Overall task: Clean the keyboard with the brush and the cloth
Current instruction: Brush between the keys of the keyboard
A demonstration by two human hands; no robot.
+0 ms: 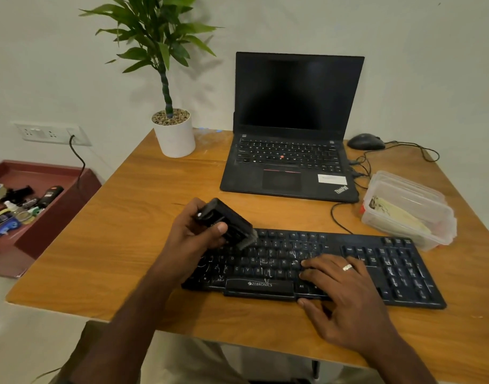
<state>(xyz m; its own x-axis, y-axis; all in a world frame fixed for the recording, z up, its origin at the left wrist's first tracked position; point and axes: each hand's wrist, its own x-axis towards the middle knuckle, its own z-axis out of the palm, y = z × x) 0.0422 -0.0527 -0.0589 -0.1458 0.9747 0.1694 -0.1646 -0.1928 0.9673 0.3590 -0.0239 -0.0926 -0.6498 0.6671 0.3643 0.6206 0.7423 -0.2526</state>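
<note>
One black Zebronics keyboard (315,268) lies on the wooden table (127,231), near the front edge and a little right of centre. The left hand (194,234) grips one black keyboard brush (228,221), thumb pressed on its side and fingers curled round the body; the brush tilts down to the right, and its grey bristles (248,241) touch the upper key rows at the keyboard's left part. The right hand (340,284) rests flat on the keys at the keyboard's middle, fingers spread and fairly straight, thumb at the front edge; it holds nothing. One ring (347,267) sits on a finger of that hand.

Behind the keyboard stands one open ThinkPad laptop (293,128) with a dark screen. One black wired mouse (365,141) lies to the laptop's right, its cable looping over the table. Right of the keyboard, touching or just beside its far corner, sits one clear plastic lidded box (409,209) with something pale inside; whether that is the cloth I cannot tell. One potted plant (174,134) in a white pot stands at the table's back left corner.

Left of the table, lower down, one dark red tray (44,173) holds several small bottles and tools, too jumbled to count. One wall socket panel (50,133) has one cable plugged in
</note>
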